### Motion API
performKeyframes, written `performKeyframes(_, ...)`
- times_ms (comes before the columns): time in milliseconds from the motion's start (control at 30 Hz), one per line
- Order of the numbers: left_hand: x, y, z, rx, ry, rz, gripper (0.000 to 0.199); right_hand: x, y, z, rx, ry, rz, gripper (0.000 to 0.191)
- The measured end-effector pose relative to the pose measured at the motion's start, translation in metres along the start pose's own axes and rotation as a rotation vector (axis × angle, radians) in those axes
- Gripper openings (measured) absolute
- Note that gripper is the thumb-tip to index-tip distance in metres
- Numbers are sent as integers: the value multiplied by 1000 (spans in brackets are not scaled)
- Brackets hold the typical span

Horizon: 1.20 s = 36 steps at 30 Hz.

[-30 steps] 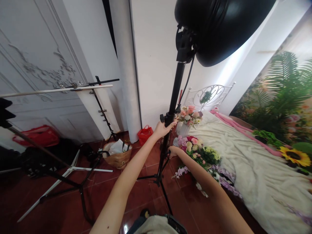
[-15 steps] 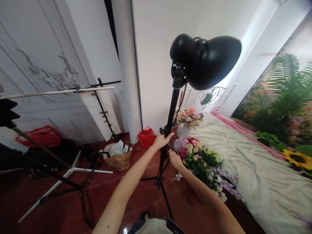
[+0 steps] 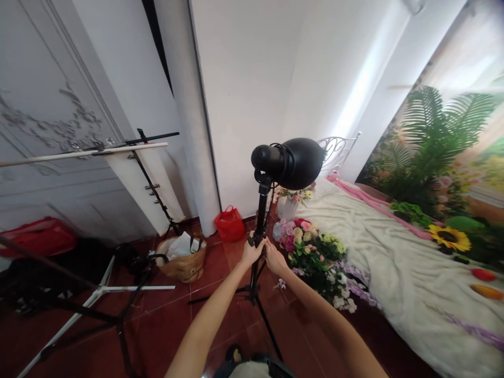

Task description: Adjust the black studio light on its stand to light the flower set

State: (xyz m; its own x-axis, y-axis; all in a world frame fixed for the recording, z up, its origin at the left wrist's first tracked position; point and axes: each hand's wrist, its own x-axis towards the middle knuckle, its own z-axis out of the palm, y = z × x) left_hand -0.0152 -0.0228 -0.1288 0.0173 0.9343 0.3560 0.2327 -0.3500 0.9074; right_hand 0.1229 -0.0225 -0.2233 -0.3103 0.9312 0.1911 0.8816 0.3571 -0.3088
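A black light stand (image 3: pixel 261 212) stands on its spread legs in front of me, and a black studio lamp (image 3: pixel 301 164) tops it, facing away to the right. Coiled cable loops round the lamp's neck. Just below a joint in the pole, my left hand (image 3: pixel 251 254) is closed round the stand from the left. My right hand (image 3: pixel 274 258) grips the same spot from the right, its fingertips partly hidden by the pole. The lamp sits low, a short way above both hands.
Right of the stand are artificial flowers (image 3: pixel 305 236) and a bed with a cream blanket (image 3: pixel 354 220). A red bag (image 3: pixel 229 224) and a woven basket (image 3: pixel 185 265) stand on the tiled floor. Other stand legs (image 3: pixel 137 287) spread at left.
The lamp has come down much closer to my hands as the pole's upper part shortened. My right hand has moved up onto the stand beside my left. The view has shifted slightly right.
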Motion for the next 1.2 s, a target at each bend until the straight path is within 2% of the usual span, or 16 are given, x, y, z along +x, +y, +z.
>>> performKeyframes(167, 5, 2, -5, -5, -90, -30, 23, 2, 3, 5, 0, -3, 6, 68)
performKeyframes(300, 7, -1, -6, -47, -77, -83, 23, 2, 1, 2, 21, -27, 24, 66)
performKeyframes(433, 8, -10, 1, -182, -105, -166, 24, 5, -5, -6, 70, -73, 103, 60)
performKeyframes(567, 7, -16, 12, -281, -18, -240, 21, 10, -5, -9, 154, -100, 166, 50)
performKeyframes(667, 7, -19, 15, -297, 10, -298, 19, 12, 1, -7, 369, -118, 197, 44)
performKeyframes(767, 8, -23, 16, -337, 1, -317, 18, 8, 8, -2, 647, -58, 265, 44)
performKeyframes(867, 7, -27, 17, -371, 9, -324, 18, -1, 12, 1, 823, 60, 240, 41)
performKeyframes(1000, 6, -32, 19, -401, 40, -291, 17, -6, 12, 1, 871, 148, 248, 33)
performKeyframes(1200, 7, -31, 20, -355, 65, -293, 15, 0, 16, 5, 1008, 157, 321, 39)
